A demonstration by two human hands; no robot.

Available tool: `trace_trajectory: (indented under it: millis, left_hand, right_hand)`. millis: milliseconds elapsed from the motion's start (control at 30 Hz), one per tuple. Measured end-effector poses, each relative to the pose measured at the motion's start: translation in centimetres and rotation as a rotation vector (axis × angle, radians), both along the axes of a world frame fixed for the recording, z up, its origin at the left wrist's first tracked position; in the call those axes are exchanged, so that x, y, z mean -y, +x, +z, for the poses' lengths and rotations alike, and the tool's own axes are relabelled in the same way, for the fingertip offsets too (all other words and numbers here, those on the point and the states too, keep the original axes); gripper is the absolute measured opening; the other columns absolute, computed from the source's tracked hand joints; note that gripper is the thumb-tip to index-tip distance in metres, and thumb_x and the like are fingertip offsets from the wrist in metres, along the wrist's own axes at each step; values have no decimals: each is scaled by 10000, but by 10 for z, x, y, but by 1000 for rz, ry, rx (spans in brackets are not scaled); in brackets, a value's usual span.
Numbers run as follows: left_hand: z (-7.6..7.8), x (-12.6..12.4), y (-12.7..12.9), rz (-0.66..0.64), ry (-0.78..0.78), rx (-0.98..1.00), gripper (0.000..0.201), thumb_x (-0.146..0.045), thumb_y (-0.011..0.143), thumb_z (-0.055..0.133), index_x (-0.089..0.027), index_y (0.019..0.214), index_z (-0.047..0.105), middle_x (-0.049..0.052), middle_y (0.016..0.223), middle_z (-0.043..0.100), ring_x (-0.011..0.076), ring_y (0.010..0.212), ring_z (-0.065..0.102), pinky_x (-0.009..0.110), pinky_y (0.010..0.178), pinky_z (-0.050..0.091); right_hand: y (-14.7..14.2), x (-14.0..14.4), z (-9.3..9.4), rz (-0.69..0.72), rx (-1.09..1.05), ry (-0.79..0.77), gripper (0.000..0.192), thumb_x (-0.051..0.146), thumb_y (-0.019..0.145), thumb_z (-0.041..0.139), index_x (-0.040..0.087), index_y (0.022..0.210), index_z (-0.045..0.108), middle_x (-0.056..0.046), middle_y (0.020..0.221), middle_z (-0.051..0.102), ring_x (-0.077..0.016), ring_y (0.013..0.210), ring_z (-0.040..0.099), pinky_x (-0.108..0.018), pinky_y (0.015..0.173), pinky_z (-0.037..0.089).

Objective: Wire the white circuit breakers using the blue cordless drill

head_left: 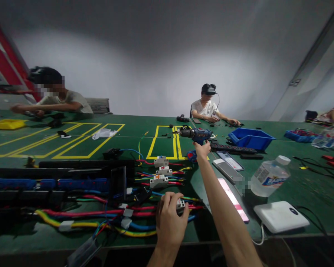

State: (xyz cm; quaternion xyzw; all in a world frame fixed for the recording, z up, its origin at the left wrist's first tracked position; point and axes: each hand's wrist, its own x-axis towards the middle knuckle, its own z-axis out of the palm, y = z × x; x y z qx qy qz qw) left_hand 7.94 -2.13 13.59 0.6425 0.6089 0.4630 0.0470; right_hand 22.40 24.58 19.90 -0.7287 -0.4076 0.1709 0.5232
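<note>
My right hand (202, 149) is stretched forward and wrapped round the handle of a blue cordless drill (197, 134), whose chuck points left. Near the front edge, my left hand (171, 215) grips a white circuit breaker (180, 203) with fingers and thumb. Red wires (144, 214) run to this breaker and out beyond it. Farther back stand several more breakers, among them one with an orange lever (159, 181) and one with a red part (163, 170). A thick yellow-green cable (86, 225) and a blue cable (144, 227) lie left of my left hand.
To the right are a water bottle (270, 176), white power bank (281, 216), phones (231, 200) and a blue bin (250, 138). A black assembly (86, 184) covers the left. Co-workers (207, 105) sit across the green table (133, 144); a yellow tray (8, 124) is at far left.
</note>
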Motion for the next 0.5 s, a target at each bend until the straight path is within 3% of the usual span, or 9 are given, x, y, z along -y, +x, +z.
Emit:
trace_trajectory:
  millis: [200, 500]
  left_hand:
    - [1, 2, 0, -8, -4, 12, 153, -188, 833, 668, -254, 970, 683, 40, 978, 634, 247, 932, 626, 382, 861, 531]
    - [-2, -1, -2, -30, -14, 14, 135, -201, 844, 680, -250, 970, 678, 41, 982, 637, 257, 943, 617, 393, 871, 524]
  right_hand:
    - [-19, -20, -2, -52, 36, -11, 857, 413, 762, 660, 107, 1461, 270, -293, 1389, 427, -430, 1325, 398, -546, 1052, 339]
    - [-11, 17, -14, -113, 174, 46, 768, 446, 863, 566, 87, 1457, 236, -272, 1394, 407, -389, 1342, 377, -474, 1106, 304]
